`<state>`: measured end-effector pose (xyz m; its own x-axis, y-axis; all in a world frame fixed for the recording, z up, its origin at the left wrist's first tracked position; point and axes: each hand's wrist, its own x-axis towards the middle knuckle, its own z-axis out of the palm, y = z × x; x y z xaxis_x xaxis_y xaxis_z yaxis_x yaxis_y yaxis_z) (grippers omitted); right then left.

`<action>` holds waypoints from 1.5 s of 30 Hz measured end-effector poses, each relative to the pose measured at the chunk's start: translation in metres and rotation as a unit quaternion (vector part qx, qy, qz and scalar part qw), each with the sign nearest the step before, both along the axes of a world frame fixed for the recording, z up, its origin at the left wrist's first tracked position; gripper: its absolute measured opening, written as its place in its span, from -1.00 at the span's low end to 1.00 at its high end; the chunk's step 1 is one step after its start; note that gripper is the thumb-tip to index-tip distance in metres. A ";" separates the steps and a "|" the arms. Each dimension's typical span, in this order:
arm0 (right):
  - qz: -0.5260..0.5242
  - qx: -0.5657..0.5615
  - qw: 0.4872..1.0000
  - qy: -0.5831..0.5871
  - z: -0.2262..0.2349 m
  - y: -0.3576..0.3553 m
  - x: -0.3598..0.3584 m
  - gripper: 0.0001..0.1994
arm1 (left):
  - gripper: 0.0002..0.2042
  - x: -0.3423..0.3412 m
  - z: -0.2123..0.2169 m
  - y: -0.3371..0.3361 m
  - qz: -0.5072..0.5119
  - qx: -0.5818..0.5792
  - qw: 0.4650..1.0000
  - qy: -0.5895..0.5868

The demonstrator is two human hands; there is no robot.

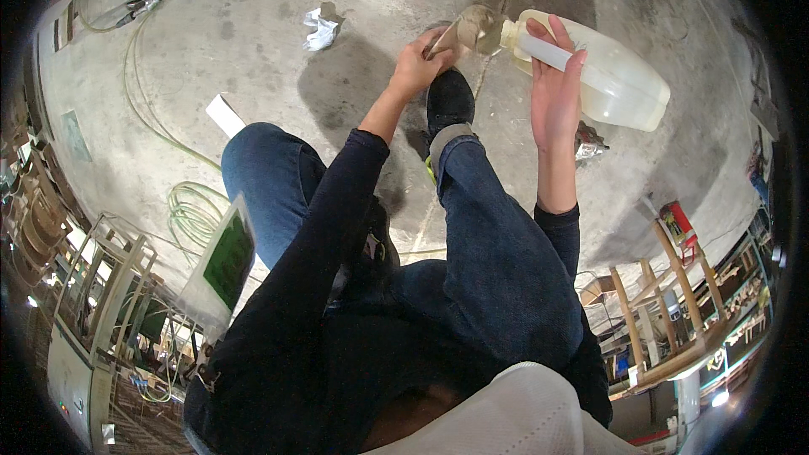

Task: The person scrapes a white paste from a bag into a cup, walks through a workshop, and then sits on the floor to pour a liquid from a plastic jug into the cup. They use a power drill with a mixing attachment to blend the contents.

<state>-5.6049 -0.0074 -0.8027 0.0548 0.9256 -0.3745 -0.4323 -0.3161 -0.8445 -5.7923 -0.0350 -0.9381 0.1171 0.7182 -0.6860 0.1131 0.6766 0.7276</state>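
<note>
A translucent whitish plastic jug [619, 76] lies tilted almost on its side in the air, its mouth turned to the left. My right hand [554, 93] is closed round the jug's handle. Pale liquid seems to be inside the jug. Right at the mouth is a greyish-tan, cup-like container [479, 29], partly see-through. My left hand [421, 66] grips this container by its near left side, just above my dark shoe [450, 103]. Whether liquid is flowing between the two cannot be made out.
Crumpled white paper [322, 32] and a white flat piece [224, 115] lie on the concrete floor. A pale green hose [190, 211] coils at left. Beside my right forearm is a small metal tool [590, 145]. A wooden frame [653, 303] with a red object [677, 224] stands at right.
</note>
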 end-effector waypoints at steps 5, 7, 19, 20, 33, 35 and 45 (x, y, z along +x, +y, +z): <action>0.045 0.066 0.993 -0.082 -0.013 -0.005 0.010 -0.72 | -0.63 -0.002 -0.014 -0.003 0.170 -0.039 0.971 -0.161; 0.050 0.061 0.992 -0.100 -0.012 -0.004 0.011 -0.78 | -0.64 -0.005 -0.013 -0.002 0.159 -0.040 0.977 -0.140; 0.081 0.076 0.975 -0.191 -0.042 -0.006 -0.010 -0.83 | -0.74 0.007 0.003 -0.007 0.163 0.063 0.984 0.022; 0.079 0.078 0.976 -0.190 -0.044 -0.005 -0.012 -0.83 | -0.74 0.007 0.001 -0.008 0.155 0.067 0.985 0.031; 0.062 0.089 0.979 -0.173 -0.054 0.006 -0.020 -0.82 | -0.74 0.024 -0.001 -0.016 0.155 0.079 0.978 0.111; 0.062 0.082 0.981 -0.165 -0.055 0.006 -0.020 -0.81 | -0.74 0.023 -0.001 -0.017 0.158 0.080 0.978 0.113; 0.063 0.063 0.981 -0.170 -0.052 0.004 -0.019 -0.80 | -0.77 0.028 -0.002 -0.016 0.176 0.101 0.973 0.108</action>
<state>-5.6235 -0.0032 -0.8544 0.0391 0.9710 -0.2357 -0.0831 -0.2319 -0.9692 -5.7640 -0.0507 -0.9401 -0.2922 0.8105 -0.5076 0.0650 0.5463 0.8350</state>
